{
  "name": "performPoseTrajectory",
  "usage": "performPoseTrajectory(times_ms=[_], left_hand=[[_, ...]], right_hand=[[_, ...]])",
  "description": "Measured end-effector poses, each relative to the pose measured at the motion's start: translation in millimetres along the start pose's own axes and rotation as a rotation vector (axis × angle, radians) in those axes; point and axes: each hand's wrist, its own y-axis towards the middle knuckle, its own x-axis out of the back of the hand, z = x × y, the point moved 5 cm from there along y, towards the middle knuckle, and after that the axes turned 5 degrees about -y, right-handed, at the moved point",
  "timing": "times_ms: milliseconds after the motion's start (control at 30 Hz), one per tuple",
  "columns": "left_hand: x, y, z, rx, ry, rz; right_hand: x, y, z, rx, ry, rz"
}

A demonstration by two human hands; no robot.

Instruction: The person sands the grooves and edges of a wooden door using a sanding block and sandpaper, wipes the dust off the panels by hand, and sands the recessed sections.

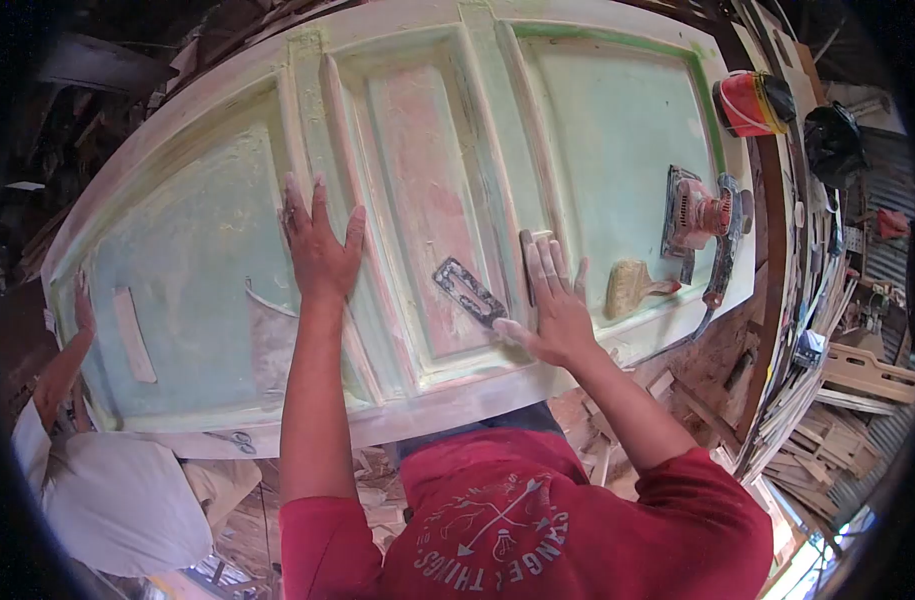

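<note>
Left of centre, the left hand (324,252) spreads its fingers apart over the door (617,120); right of centre, the right hand (560,322) meets a dark strip (527,268), grip unclear.

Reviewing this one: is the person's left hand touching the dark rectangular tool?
Apart: the head view shows a bare strip of the panelled board between the left hand and the dark rectangular tool.

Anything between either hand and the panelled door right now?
Nothing visible separates the left hand from the panelled door. Beside the right hand, a narrow dark-edged piece lies against the door; whether it reaches beneath the hand is hidden.
</note>
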Motion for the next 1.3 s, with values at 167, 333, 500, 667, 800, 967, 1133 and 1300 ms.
performPoseTrajectory(times_ms=[167,333,500,667,800,967,1133,1300], left_hand=[[-0.8,1.3,0.0,-0.012,0.016,0.014],[-0.4,0.6,-0.7,-0.017,0.009,0.017],[-0.7,3.4,-1.8,-0.016,0.006,0.007],[-0.5,1.3,-0.7,-0.025,0.029,-0.019],[-1.6,2.5,1.0,-0.015,0.032,-0.012],[-5.9,0.4,6.3,-0.02,0.032,-0.006],[-4.6,0.5,3.2,-0.02,0.036,0.004],[-4.1,2.3,1.4,-0.027,0.035,-0.004]], right_hand=[[33.3,164.3,-18.7,0.078,0.025,-0.217],[82.0,371.1,-20.4,0.0,-0.072,-0.385],[27.6,223.4,-30.8,0.113,0.029,-0.365],[-10.6,-3.7,-8.6,-0.037,-0.032,0.01],[12.6,107.4,-17.0,0.022,-0.04,-0.153],[75.9,345.2,-23.6,0.005,0.032,-0.367],[30.8,205.6,-22.4,0.105,-0.024,-0.398],[-38.0,-92.4,2.7,-0.072,0.053,0.087]])
